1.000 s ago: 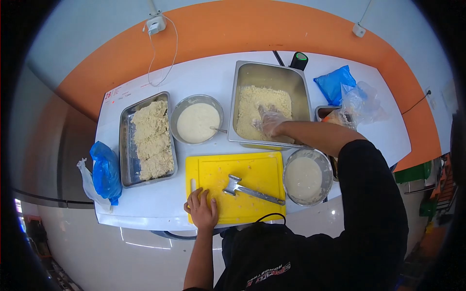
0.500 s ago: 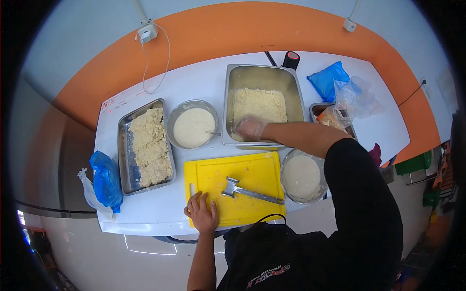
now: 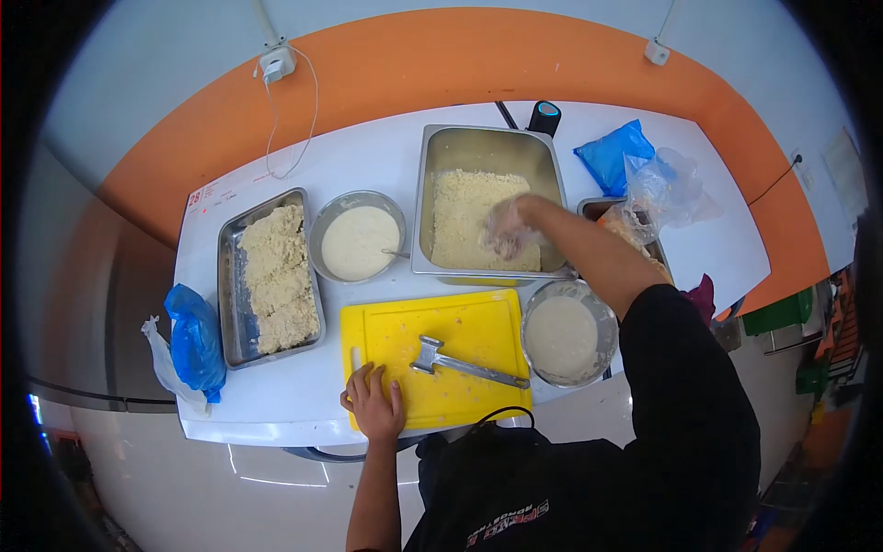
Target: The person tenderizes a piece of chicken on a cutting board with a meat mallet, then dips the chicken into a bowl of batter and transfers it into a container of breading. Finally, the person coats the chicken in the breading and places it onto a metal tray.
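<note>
Breadcrumbs (image 3: 460,216) in deep tray (image 3: 487,143), far middle of tabletop. My gloved right hand (image 3: 508,230) rests on them, blurred; grip bunched, contents cannot tell. It has shifted from the tray's near rim rightward. Left hand (image 3: 372,405) flat, fingers spread, on yellow board's (image 3: 460,327) near-left corner.

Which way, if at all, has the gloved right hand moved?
Yes. The right hand went right across the crumb tray, from near-left corner toward right wall.

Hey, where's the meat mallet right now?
In the head view, the meat mallet lies on the yellow cutting board, right of the left hand and left of the near batter bowl.
</note>
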### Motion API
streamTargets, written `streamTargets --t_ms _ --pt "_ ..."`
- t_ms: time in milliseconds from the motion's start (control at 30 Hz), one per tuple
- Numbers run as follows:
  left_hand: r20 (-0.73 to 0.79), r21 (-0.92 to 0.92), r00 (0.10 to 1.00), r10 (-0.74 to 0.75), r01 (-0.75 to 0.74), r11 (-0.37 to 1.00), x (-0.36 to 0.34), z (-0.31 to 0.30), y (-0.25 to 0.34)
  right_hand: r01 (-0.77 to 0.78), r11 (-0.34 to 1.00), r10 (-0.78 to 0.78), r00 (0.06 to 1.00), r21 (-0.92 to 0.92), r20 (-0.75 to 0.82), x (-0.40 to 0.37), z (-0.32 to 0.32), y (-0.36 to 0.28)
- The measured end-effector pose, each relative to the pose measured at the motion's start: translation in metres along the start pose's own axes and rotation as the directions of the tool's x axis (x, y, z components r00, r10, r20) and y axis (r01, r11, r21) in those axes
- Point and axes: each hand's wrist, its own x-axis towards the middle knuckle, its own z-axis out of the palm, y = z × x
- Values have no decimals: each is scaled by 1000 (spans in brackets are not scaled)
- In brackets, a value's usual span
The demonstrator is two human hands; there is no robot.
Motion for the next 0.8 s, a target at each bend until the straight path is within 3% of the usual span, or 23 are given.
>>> streamTargets --t_ms 33,67,133,267,333,367,433,567,633,667,733,767,800 --pt "-2 3 1000 2 -2 1000 -1 1 1 -65 987 68 998 144 -16 -1 9 -1" --pt "3 5 1000 5 -5 1000 -2 1 0 -59 987 63 998 148 -21 -2 6 -2" --pt "-3 13 1000 0 0 1000 1 -1 -3 123 846 -181 981 519 63 -13 -4 -14" --pt "-4 7 1000 4 -4 1000 0 -2 2 58 914 -99 992 402 81 -2 -14 -22" --pt "1 4 1000 -6 6 1000 2 -3 0 106 989 -101 993 100 -55 51 -44 9" --pt "1 7 1000 -5 5 1000 2 -2 1 107 990 -102 993 95 -53 45 -45 0" --pt "2 10 1000 -1 1 1000 1 -2 1 7 885 -215 893 -466 -395 27 -47 -20" --pt "-7 4 1000 0 0 1000 3 -2 0 153 906 -308 879 -396 -365 46 -42 -8" --pt "-6 -1 1000 3 -3 1000 1 -2 -1 84 986 -100 990 -145 -103 67 -41 5" --pt "1 -2 1000 7 -7 1000 3 -2 -1 81 986 -97 990 -148 -107 76 -39 12" --pt "7 -4 1000 8 -8 1000 4 -2 -2 -2 1000 2 992 0 124 85 -33 17" --pt "6 -9 1000 9 -9 1000 4 -2 -2 -2 1000 2 992 -3 125 90 -35 20" --pt "7 -13 1000 11 -11 1000 3 -2 -2 14 993 -2 995 -120 98 87 -36 17"
